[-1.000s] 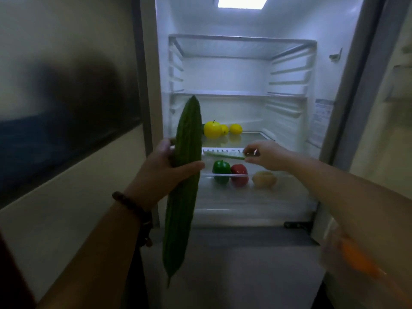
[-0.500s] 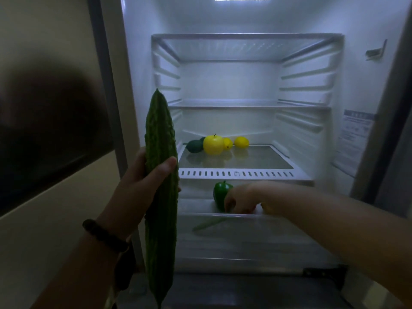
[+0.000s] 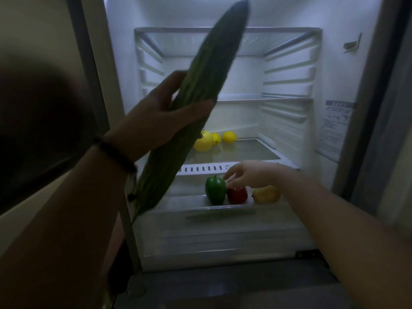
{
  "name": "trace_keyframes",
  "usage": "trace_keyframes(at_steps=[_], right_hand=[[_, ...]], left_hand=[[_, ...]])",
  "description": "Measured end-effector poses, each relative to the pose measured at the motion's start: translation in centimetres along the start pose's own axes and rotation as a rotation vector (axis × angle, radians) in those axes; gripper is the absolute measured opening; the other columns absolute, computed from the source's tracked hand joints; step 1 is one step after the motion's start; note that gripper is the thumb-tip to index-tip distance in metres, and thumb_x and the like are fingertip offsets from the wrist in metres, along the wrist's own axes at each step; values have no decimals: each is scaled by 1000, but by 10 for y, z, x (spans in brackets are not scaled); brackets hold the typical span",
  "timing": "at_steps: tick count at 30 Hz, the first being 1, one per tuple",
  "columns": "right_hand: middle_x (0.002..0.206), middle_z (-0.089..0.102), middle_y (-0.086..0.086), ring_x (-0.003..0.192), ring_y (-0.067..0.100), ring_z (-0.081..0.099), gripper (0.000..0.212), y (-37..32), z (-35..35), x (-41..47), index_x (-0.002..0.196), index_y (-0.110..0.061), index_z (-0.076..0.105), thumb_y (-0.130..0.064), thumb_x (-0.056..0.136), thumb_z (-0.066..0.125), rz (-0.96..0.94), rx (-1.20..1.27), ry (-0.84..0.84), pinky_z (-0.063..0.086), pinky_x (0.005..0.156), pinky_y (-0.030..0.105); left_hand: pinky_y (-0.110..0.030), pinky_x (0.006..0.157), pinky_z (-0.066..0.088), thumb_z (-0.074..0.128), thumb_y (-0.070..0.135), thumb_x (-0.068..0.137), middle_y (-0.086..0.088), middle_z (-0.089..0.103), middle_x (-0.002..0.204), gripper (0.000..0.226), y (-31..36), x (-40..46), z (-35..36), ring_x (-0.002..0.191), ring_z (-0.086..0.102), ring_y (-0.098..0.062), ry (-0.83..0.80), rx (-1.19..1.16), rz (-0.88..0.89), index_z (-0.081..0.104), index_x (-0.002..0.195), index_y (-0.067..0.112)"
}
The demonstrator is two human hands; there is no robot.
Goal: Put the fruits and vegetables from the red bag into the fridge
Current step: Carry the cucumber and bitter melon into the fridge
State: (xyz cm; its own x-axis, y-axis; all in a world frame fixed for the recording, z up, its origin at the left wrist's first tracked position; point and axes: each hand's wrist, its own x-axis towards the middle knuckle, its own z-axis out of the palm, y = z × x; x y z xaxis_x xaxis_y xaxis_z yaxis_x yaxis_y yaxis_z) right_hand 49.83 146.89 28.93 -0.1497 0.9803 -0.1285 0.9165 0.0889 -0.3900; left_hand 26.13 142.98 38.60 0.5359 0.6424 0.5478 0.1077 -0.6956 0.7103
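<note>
My left hand (image 3: 160, 121) grips a long dark green ridged gourd (image 3: 200, 90), tilted with its top leaning right in front of the open fridge (image 3: 289, 70). My right hand (image 3: 243, 173) reaches into the clear crisper drawer (image 3: 223, 228) with relaxed fingers just above a red pepper (image 3: 237, 195), holding nothing. A green pepper (image 3: 215, 190) stands to the left of the red one, and a yellowish fruit (image 3: 266, 194) lies to its right. A thin green vegetable (image 3: 220, 214) shows dimly through the drawer's front wall.
On the glass shelf (image 3: 252, 150) above the drawer sit a yellow apple (image 3: 204, 142) and two lemons (image 3: 229, 136). The upper shelves hold nothing. A cream wall with a dark panel (image 3: 40, 130) stands at the left; the fridge door (image 3: 392, 108) is at the right.
My left hand raised the gourd and tilted it from upright to leaning right. My right hand lifted off the thin green vegetable, which now lies in the drawer. The view came closer.
</note>
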Motion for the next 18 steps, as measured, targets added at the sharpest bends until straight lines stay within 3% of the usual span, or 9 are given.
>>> trace_keyframes(at_steps=[3,8,12,15,18], right_hand=[[110,62,-7,99,11,59,27,-8,14,-44,114,-31,61,-38,88,59,-8,217,240,47,84,28],[99,57,-19,94,1,53,18,2,52,-102,102,-35,62,-44,87,59,59,177,564,39,72,17],[91,53,-20,94,6,50,12,16,67,-121,85,-33,63,-36,77,72,57,85,724,37,77,25],[89,52,-20,94,11,50,14,23,77,-119,82,-28,64,-26,75,75,48,-9,790,41,79,32],[88,56,-14,90,15,52,17,27,86,-115,79,-27,63,-19,73,77,37,-21,887,45,78,41]], left_hand=[[-36,66,58,67,37,82,-2,64,103,47,5,36,16,82,68,-24,-165,192,-56,42,122,34],[-30,68,58,61,19,86,-4,60,108,42,-22,76,55,87,65,-18,-548,484,-299,45,124,18],[-39,83,56,68,36,82,2,52,122,62,-60,88,82,101,60,-18,-776,699,-265,36,135,29],[-39,82,57,67,48,80,3,53,124,69,-89,91,101,97,63,-18,-908,791,-266,31,137,34],[-31,79,52,59,52,85,1,45,128,75,-119,87,123,99,57,-19,-1004,932,-227,20,144,27]])
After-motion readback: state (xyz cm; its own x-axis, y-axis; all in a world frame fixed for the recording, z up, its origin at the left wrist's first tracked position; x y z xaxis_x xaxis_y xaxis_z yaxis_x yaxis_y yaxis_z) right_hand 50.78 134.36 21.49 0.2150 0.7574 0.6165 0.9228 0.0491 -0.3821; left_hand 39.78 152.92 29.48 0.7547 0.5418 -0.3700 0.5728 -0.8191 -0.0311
